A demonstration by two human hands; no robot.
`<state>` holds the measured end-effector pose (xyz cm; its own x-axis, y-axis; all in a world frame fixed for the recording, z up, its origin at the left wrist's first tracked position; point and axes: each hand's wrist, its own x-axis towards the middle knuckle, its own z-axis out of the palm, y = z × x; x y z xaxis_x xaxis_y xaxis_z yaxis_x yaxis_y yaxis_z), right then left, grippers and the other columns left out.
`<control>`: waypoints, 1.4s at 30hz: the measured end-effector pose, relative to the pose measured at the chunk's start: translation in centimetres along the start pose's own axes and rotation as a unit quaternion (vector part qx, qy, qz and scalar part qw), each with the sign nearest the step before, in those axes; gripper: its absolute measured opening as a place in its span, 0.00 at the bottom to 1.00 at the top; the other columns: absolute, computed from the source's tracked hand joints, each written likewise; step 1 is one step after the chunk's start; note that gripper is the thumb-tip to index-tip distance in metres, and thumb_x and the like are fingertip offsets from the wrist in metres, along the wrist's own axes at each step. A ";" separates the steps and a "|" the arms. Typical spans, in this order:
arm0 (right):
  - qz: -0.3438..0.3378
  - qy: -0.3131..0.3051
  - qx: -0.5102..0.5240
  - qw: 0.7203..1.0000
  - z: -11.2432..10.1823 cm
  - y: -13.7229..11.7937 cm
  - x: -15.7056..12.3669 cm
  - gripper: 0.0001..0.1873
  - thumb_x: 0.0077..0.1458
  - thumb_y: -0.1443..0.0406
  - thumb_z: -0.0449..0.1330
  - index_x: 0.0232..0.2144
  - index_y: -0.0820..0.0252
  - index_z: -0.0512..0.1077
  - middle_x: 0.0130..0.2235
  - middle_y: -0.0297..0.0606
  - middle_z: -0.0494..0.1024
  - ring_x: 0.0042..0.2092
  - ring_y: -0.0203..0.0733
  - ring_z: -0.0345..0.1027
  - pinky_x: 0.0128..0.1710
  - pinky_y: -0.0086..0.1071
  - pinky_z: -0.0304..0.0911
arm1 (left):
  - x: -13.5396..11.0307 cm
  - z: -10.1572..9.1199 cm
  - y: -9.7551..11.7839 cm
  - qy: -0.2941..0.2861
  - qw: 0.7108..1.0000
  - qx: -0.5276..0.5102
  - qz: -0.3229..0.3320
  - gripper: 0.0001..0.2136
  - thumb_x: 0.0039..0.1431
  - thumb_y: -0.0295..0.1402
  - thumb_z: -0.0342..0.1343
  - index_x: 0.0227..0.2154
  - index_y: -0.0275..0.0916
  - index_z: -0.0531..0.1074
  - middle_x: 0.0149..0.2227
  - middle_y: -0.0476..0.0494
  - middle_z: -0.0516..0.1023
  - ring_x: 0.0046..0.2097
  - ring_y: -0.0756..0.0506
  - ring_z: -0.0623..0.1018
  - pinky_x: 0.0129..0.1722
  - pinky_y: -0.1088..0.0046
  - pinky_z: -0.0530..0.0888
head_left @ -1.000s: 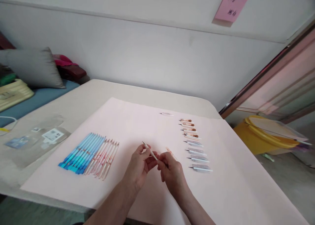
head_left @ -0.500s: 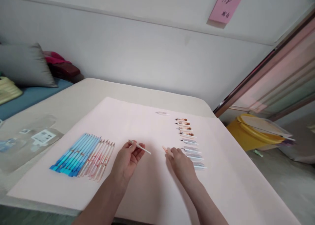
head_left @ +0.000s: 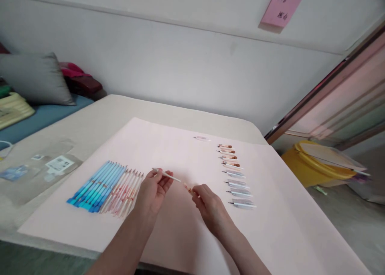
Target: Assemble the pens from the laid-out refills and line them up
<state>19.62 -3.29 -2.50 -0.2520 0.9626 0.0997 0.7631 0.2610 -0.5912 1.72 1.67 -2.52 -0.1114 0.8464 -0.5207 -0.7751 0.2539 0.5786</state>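
My left hand (head_left: 154, 191) pinches a slim white stick-like pen part (head_left: 172, 176) between thumb and fingers, above the pale pink sheet. The part's right end points toward my right hand (head_left: 212, 209). In the closed fingers of that hand is a short pen piece with an orange-brown pattern (head_left: 187, 187); much of it is hidden. A small gap seems to lie between the two pieces. Left of my hands lie blue pens (head_left: 98, 187) and white pens with red-pink patterns (head_left: 124, 191), side by side in a row.
On the right of the pink sheet (head_left: 168, 146), several pen parts with brown ends (head_left: 227, 151) and several greyish ones with dark tips (head_left: 237, 183) form a column. A single pen part (head_left: 203, 138) lies farther back. Clear plastic packaging (head_left: 39, 174) rests at left; a yellow bin (head_left: 315, 166) stands right.
My right hand has moved left and slightly up with the patterned piece, nearer the white part. The left hand has shifted slightly up. The camera view has turned a little left.
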 end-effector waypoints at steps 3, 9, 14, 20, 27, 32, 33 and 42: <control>0.002 0.007 -0.013 1.000 0.1 -0.2 -0.1 0.07 0.57 0.70 0.48 0.36 0.56 0.64 0.37 0.35 0.69 0.31 0.35 0.65 0.29 0.27 0.57 | -0.1 0.1 -0.2 -0.012 1.000 0.011 0.005 0.04 0.56 0.21 0.51 0.28 0.36 0.65 0.29 0.40 0.75 0.35 0.45 0.78 0.34 0.69 0.76; -0.002 0.007 -0.036 0.999 0.2 0.0 -0.3 0.10 0.56 0.71 0.48 0.37 0.55 0.66 0.36 0.35 0.68 0.31 0.36 0.66 0.29 0.26 0.57 | -0.3 0.2 -0.4 -0.013 1.000 0.019 0.012 0.04 0.55 0.21 0.52 0.28 0.36 0.65 0.30 0.40 0.75 0.35 0.46 0.78 0.35 0.69 0.76; -0.011 0.014 -0.034 0.999 0.2 -0.1 -0.3 0.10 0.57 0.71 0.47 0.37 0.56 0.66 0.36 0.35 0.68 0.31 0.35 0.66 0.29 0.26 0.57 | -0.3 0.3 -0.2 -0.017 0.999 0.024 0.019 0.04 0.55 0.23 0.52 0.28 0.36 0.65 0.30 0.40 0.75 0.35 0.45 0.78 0.35 0.69 0.76; -0.004 0.015 -0.026 1.000 0.1 -0.2 -0.2 0.10 0.57 0.70 0.47 0.37 0.56 0.66 0.36 0.35 0.68 0.31 0.35 0.66 0.30 0.27 0.57 | -0.5 0.3 -0.4 -0.025 0.998 0.043 0.024 0.04 0.55 0.23 0.52 0.29 0.36 0.65 0.29 0.41 0.75 0.34 0.46 0.78 0.36 0.68 0.75; -0.009 0.044 -0.011 0.999 0.7 -0.5 -0.5 0.10 0.58 0.69 0.47 0.38 0.56 0.67 0.36 0.36 0.69 0.32 0.36 0.66 0.31 0.27 0.59 | -1.2 0.7 -1.4 -0.029 0.995 0.080 0.044 0.05 0.51 0.27 0.57 0.29 0.37 0.66 0.29 0.43 0.75 0.34 0.47 0.78 0.36 0.69 0.74; -0.011 0.062 -0.037 0.997 1.2 -0.7 -0.6 0.11 0.55 0.72 0.48 0.39 0.57 0.66 0.36 0.37 0.69 0.32 0.36 0.66 0.30 0.27 0.59 | -1.4 0.4 -2.2 -0.018 0.988 0.144 0.049 0.08 0.48 0.33 0.60 0.30 0.37 0.69 0.34 0.42 0.76 0.40 0.48 0.76 0.37 0.74 0.70; -0.013 0.066 -0.040 0.997 1.3 -0.7 -0.6 0.12 0.56 0.73 0.48 0.39 0.57 0.66 0.36 0.37 0.69 0.32 0.37 0.66 0.31 0.27 0.59 | -1.4 0.4 -2.3 -0.018 0.987 0.151 0.049 0.09 0.48 0.34 0.61 0.30 0.37 0.69 0.35 0.42 0.76 0.41 0.48 0.75 0.37 0.75 0.69; 0.001 0.082 0.021 0.996 1.1 -1.0 -0.6 0.10 0.56 0.71 0.48 0.35 0.58 0.68 0.34 0.37 0.70 0.32 0.37 0.66 0.32 0.27 0.60 | -1.8 0.5 -2.3 -0.051 0.981 0.179 0.047 0.09 0.49 0.37 0.58 0.31 0.38 0.67 0.35 0.41 0.77 0.37 0.48 0.75 0.38 0.71 0.68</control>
<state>18.41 -4.20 -2.85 -0.1468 0.9632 0.2252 0.7379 0.2583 -0.6236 4.00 -0.20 -2.66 -0.0950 0.9113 -0.4006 -0.4941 0.3062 0.8137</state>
